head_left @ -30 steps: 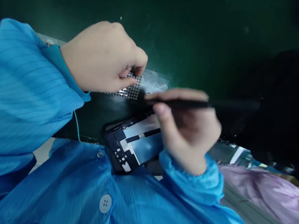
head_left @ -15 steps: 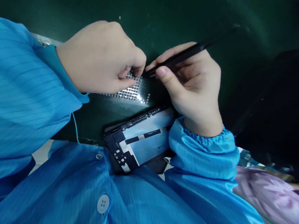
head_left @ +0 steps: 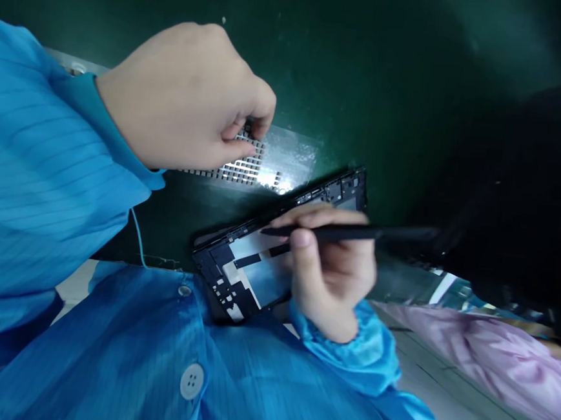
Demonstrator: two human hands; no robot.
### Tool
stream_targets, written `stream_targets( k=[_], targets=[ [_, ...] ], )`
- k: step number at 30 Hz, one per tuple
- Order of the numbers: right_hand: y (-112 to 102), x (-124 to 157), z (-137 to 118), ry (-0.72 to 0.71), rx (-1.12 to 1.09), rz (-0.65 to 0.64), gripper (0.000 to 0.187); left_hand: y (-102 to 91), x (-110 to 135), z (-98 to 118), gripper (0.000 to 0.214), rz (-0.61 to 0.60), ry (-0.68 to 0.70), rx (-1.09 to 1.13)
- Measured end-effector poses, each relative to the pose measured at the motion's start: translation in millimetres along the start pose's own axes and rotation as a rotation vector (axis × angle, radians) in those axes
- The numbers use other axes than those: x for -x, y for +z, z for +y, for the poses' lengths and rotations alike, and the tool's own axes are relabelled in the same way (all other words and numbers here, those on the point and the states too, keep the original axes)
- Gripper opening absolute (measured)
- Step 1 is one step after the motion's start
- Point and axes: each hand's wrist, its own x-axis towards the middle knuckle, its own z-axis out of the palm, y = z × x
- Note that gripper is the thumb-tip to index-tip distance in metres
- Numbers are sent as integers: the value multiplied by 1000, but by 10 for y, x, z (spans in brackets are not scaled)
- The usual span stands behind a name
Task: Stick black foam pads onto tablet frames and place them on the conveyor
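Note:
My left hand point(head_left: 187, 99) is curled over a clear sheet of small dark square pads point(head_left: 247, 168), with thumb and index finger closed at it. The fingertips partly hide how the sheet is gripped. A black pen-shaped tool point(head_left: 341, 232) is pinched in my right hand point(head_left: 329, 265). Its tip is over the open phone body point(head_left: 265, 286), which lies tilted near the table's front edge. Inside the phone show a silvery-blue panel, a dark ribbon strip and small white pieces. My right hand covers the phone's right middle part.
The dark green table top point(head_left: 345, 66) extends beyond both hands. At the left, part of another clear strip point(head_left: 73, 64) pokes out behind my sleeve. A dark shape point(head_left: 520, 190) fills the right side. A person's pink sleeve point(head_left: 501, 370) appears at lower right.
My right hand has moved down from beside the left fingertips to over the phone, carrying the black tool. The left hand has stayed nearly in place on the sheet.

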Motion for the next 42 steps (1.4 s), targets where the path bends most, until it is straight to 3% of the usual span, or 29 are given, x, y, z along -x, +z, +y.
stream_targets(
  k=[3,7,13,16,20,23,25,31,37,40,42],
  targets=[
    [102,224,35,-112,46,12,22,19,20,-11,60,3,9,18],
    [123,196,105,-165,82,-11,28,-61,28,-2,55,5,23,-44],
    [67,215,-1,-225,219,-120,37,-213,-46,132,54,-173,-56,-325],
    [-7,52,-75,-227,243,-181,37,-223,-51,160,55,-190,-52,-342],
    [-111,-532,15,-83,215,-232,13,-224,-30,152,58,-197,-74,-324],
    [-140,-957,185,-26,192,-311,27,-224,-31,151,64,-216,-82,-322],
    [-139,-1099,278,-21,176,-349,35,-209,-42,144,62,-190,-77,-307],
    [-130,-1062,338,-7,95,-301,40,-170,-62,108,59,-119,-76,-265],
    [-151,-1150,297,37,108,-344,37,-196,-41,152,69,-196,-98,-285],
    [-180,-1144,314,3,35,-380,30,-217,-37,162,69,-205,-98,-287],
    [-209,-1008,308,-38,-57,-317,21,-223,-34,156,69,-202,-94,-307]
  ],
)
